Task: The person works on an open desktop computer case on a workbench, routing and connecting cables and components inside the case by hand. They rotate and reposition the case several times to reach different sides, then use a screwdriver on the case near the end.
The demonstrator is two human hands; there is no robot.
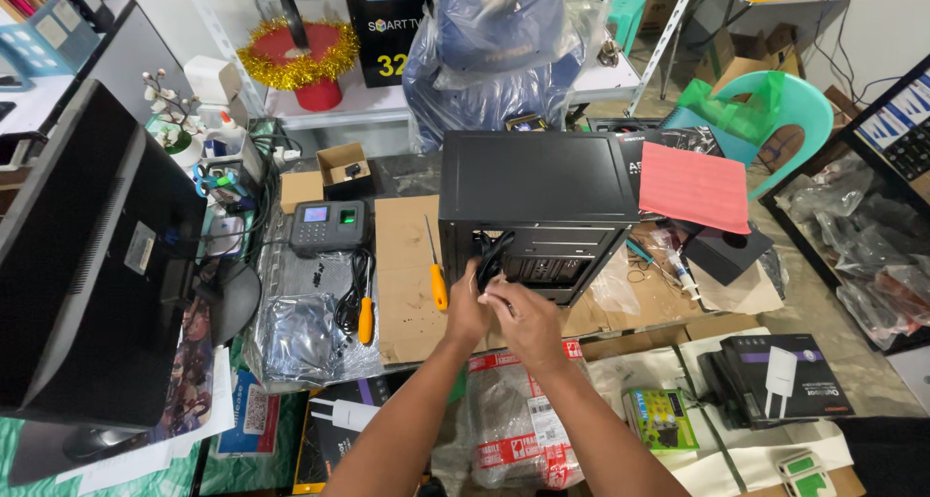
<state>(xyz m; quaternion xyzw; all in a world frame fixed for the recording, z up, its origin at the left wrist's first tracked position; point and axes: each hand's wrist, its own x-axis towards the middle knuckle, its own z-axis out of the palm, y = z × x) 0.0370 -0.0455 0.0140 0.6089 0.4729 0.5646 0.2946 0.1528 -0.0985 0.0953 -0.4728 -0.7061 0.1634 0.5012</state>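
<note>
At the far left of my bench point(407, 323) a large black monitor point(87, 264) stands tilted, its back toward me. Just right of it a grey fingerprint terminal with a small screen and keypad point(327, 226) sits beside an open cardboard box point(344, 168). Below the terminal a crumpled silver anti-static bag point(305, 337) lies flat, with an orange-handled screwdriver point(365, 318) resting at its right edge. A second screwdriver with an orange handle point(437, 279) lies on the brown cardboard sheet point(407, 264), near my left wrist.

My left hand point(470, 308) is at the open front of the black computer case point(538, 201), fingers curled closed around a bundle of black cables point(489, 255) that loops out of the case's front bay. My right hand point(523, 313) is touching the left one, fingers pinched together on the same cables just below the case opening; how tightly it grips I cannot tell. The case stands in the middle of the bench on the cardboard, its solid top panel facing up.

Right of the case a pink sheet point(696, 189) lies on a black box, and a syringe-shaped tube point(681, 272) lies near the case's lower right corner. Nearer to me a small green circuit-board package point(661, 418) sits beside a dark product box with a white adapter pictured on it point(785, 376). Behind, a green plastic chair point(775, 109) stands apart
</note>
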